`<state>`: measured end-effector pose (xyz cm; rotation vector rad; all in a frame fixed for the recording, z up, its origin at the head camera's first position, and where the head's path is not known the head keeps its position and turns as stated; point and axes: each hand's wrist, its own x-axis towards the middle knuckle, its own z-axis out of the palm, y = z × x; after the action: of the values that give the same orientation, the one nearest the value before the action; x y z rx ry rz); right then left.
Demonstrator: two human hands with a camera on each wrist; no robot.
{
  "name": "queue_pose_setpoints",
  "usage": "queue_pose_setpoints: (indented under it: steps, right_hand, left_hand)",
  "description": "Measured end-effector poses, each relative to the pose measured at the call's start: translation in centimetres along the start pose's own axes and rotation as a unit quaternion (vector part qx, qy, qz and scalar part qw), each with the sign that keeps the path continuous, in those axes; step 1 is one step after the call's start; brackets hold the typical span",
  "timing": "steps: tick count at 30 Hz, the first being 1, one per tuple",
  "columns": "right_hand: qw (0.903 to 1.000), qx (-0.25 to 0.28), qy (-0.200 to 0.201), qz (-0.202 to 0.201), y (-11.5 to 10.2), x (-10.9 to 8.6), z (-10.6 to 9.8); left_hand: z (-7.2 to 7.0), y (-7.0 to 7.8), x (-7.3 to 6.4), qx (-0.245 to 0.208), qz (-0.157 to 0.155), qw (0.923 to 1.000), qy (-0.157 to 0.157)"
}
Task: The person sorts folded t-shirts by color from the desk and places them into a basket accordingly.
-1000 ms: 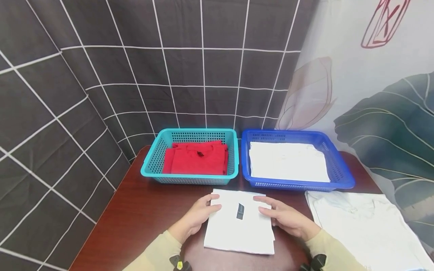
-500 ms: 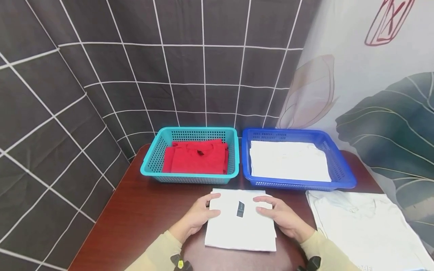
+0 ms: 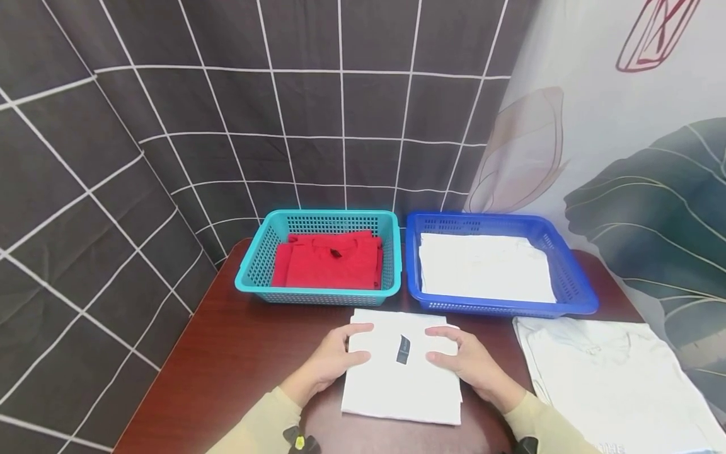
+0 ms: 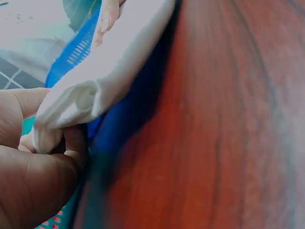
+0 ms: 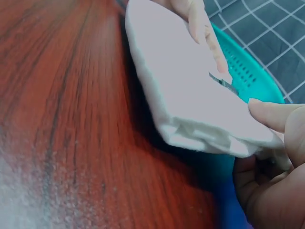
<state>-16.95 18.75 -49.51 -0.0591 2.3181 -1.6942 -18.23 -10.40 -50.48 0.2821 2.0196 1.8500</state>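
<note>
A folded white shirt (image 3: 399, 391) with a small dark label lies between my hands, close over the front of the table. My left hand (image 3: 334, 357) grips its left edge, thumb on top and other fingers curled beneath, as the left wrist view shows. On the opposite edge my right hand (image 3: 473, 362) pinches the cloth the same way. In the right wrist view the layered folds of the shirt (image 5: 190, 86) show at the side, and a shadow lies under it on the wood.
A teal basket (image 3: 317, 297) with folded red shirts (image 3: 334, 265) stands behind, left of centre. Beside it a blue basket (image 3: 578, 296) holds folded white clothing (image 3: 484, 268). At right, unfolded white shirts (image 3: 618, 378) lie flat on the brown table (image 3: 227, 353). A dark checked curtain (image 3: 306, 107) hangs behind.
The head view has tilted slightly, so the baskets sit a little higher in it. Both hands keep their hold on the folded shirt, which has barely shifted.
</note>
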Motion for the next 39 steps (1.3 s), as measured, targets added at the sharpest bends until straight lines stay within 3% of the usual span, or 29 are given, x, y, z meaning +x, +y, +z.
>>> queue_pose_setpoints:
  steps: [6, 11, 16, 21, 25, 32, 39]
  right_hand:
    - [0.999, 0.004, 0.012, -0.042, -1.1, -1.4, -0.5]
    - [0.9984, 0.031, 0.009, -0.048, -2.2, -2.2, -1.2]
    - [0.9948, -0.028, 0.039, -0.09, -3.6, -2.8, -2.3]
    - [0.9823, -0.097, 0.081, -0.139, -5.2, -3.2, -3.7]
    - [0.9763, -0.11, 0.104, -0.155, -6.1, -2.9, -4.8]
    - [0.9692, -0.126, 0.125, -0.171, -6.9, -1.3, -7.6]
    - [0.9762, -0.089, 0.122, -0.156, -7.9, 0.9, -10.6]
  left_hand:
    - [0.1, 1.4, -0.9, 0.008, 0.03, 0.9995, -0.008]
    - [0.3, 2.9, -1.5, 0.011, 0.059, 0.9981, -0.015]
    - [0.8, 4.8, -1.7, 0.019, 0.084, 0.9962, -0.01]
    - [1.4, 6.8, -1.4, 0.015, 0.099, 0.9949, -0.008]
    - [1.6, 8.0, -0.3, 0.041, 0.114, 0.9925, -0.01]
    - [2.1, 10.4, 2.8, 0.055, 0.139, 0.9885, -0.02]
    - [3.1, 12.3, 7.0, 0.082, 0.158, 0.984, -0.007]
